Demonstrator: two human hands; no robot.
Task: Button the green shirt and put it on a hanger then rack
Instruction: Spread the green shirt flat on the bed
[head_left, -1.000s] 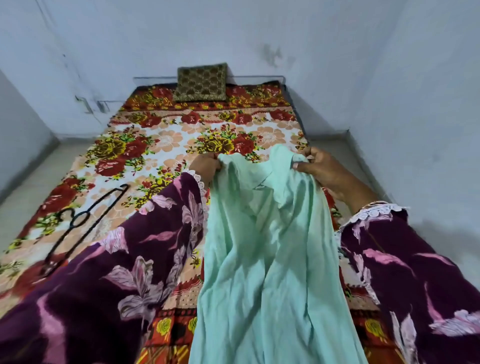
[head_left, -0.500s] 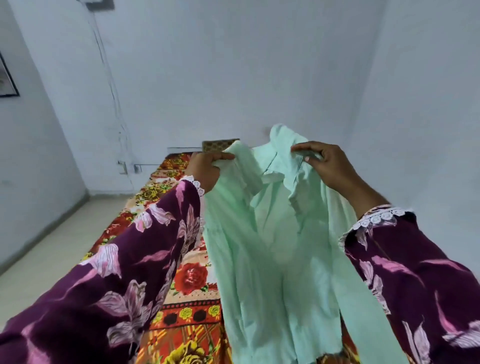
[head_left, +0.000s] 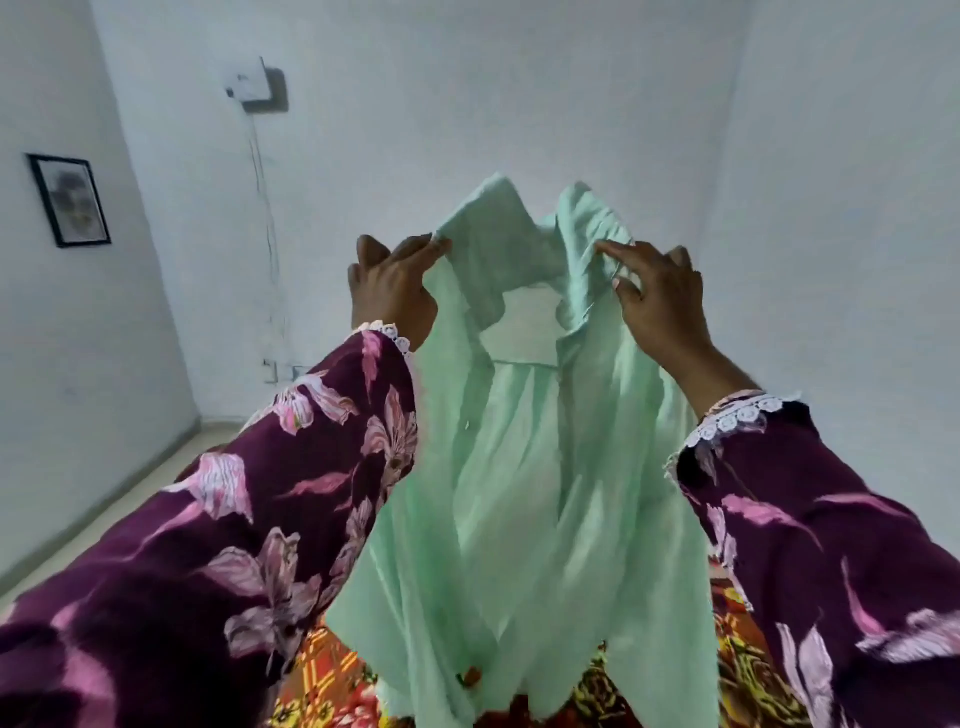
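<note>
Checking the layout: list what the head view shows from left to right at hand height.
Framed picture → wall box → left hand → green shirt → right hand.

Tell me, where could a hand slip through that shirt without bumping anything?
The green shirt hangs open down its front, a gap between the two edges, below the collar. Up top it is crowded: the left hand and right hand pinch the collar sides.

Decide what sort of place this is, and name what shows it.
Probably a bedroom in a home: a flowered bedspread lies below the green shirt, a framed picture hangs on the plain wall, and a switch box is mounted higher up.
</note>
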